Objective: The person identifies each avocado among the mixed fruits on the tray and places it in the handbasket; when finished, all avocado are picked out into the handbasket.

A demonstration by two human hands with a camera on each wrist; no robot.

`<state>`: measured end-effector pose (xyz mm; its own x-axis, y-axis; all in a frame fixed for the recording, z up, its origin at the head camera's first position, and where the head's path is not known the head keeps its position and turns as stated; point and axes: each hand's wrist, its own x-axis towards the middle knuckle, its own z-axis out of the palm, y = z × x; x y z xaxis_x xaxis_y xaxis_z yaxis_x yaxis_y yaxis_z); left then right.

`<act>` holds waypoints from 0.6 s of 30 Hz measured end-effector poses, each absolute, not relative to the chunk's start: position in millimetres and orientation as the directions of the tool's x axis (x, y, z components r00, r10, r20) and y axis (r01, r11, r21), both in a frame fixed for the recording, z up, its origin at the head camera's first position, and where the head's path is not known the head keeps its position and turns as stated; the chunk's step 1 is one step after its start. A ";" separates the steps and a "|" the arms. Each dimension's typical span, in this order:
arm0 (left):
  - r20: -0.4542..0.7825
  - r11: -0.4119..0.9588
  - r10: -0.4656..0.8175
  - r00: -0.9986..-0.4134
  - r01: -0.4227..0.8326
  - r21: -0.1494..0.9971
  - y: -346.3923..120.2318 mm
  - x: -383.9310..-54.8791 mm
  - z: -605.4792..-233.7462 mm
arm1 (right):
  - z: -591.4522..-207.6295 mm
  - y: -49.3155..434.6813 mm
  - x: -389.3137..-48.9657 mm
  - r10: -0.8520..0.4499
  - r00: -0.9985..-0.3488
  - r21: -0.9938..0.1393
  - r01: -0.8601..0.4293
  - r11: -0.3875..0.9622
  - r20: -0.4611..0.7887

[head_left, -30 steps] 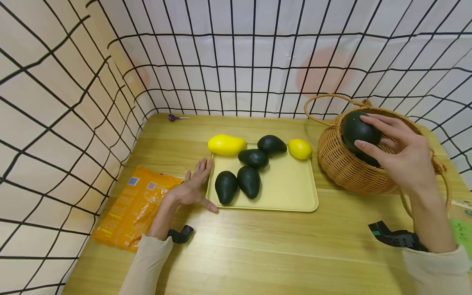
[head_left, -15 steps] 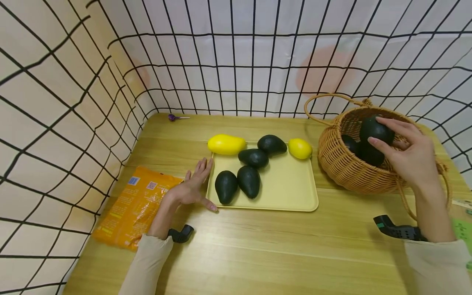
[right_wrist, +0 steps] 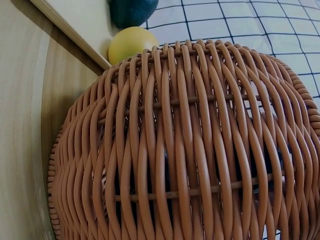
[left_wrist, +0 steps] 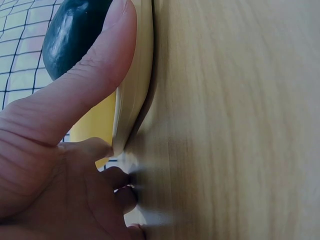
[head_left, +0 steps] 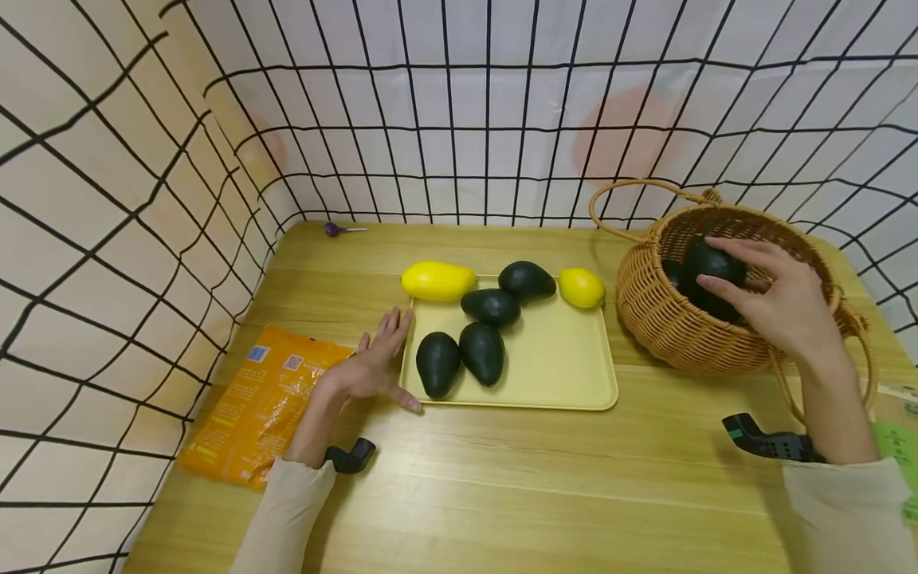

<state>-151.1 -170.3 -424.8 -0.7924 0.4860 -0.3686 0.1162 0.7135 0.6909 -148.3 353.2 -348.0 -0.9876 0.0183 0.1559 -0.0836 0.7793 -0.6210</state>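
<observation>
Pinching a likely stiff, slippery avocado (head_left: 708,267) in the mouth of the basket (head_left: 663,323), the right hand (head_left: 785,303) would hold best round its fat middle; the left hand (head_left: 369,368) spreads its fingers wide at the tray (head_left: 552,371).

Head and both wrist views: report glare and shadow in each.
Head: pale glare on the table; left wrist: bright highlight on the dark green fruit, shadow beside the tray; right wrist: shadow beside the tray, no strong glare on the basket.
</observation>
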 end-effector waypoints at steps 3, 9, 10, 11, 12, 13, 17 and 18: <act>-0.367 0.711 0.487 -0.793 0.115 0.694 -170.6 -150.6 -425.0 | -347.5 353.1 -148.6 0.014 -0.990 -0.621 -0.077 0.780 0.141; -0.365 0.712 0.487 -0.794 0.119 0.692 -170.4 -150.6 -424.7 | -348.0 353.4 -148.9 0.022 -0.992 -0.604 -0.057 0.795 0.124; -0.365 0.713 0.487 -0.794 0.119 0.691 -170.4 -150.7 -424.6 | -348.0 353.6 -149.0 0.023 -0.993 -0.602 -0.053 0.797 0.119; -0.367 0.714 0.486 -0.793 0.118 0.690 -170.4 -150.7 -424.5 | -348.1 353.7 -149.1 0.024 -0.993 -0.599 -0.050 0.799 0.116; -0.367 0.714 0.487 -0.793 0.118 0.691 -170.5 -150.8 -424.5 | -348.1 354.0 -149.2 0.024 -0.993 -0.599 -0.050 0.799 0.115; -0.367 0.713 0.487 -0.793 0.118 0.691 -170.5 -150.9 -424.6 | -348.2 354.4 -149.3 0.023 -0.993 -0.604 -0.053 0.795 0.117; -0.371 0.712 0.486 -0.792 0.113 0.693 -170.7 -151.0 -424.7 | -348.6 355.7 -149.9 0.025 -0.992 -0.619 -0.058 0.783 0.126; -0.370 0.710 0.487 -0.792 0.112 0.695 -170.9 -151.2 -425.2 | -348.6 355.7 -150.0 0.025 -0.992 -0.624 -0.059 0.779 0.125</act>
<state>-151.2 -170.9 -425.2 -0.7916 0.4865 -0.3696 0.1123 0.7105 0.6947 -150.0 355.7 -348.6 -0.9919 0.0251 0.1247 -0.0588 0.7791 -0.6241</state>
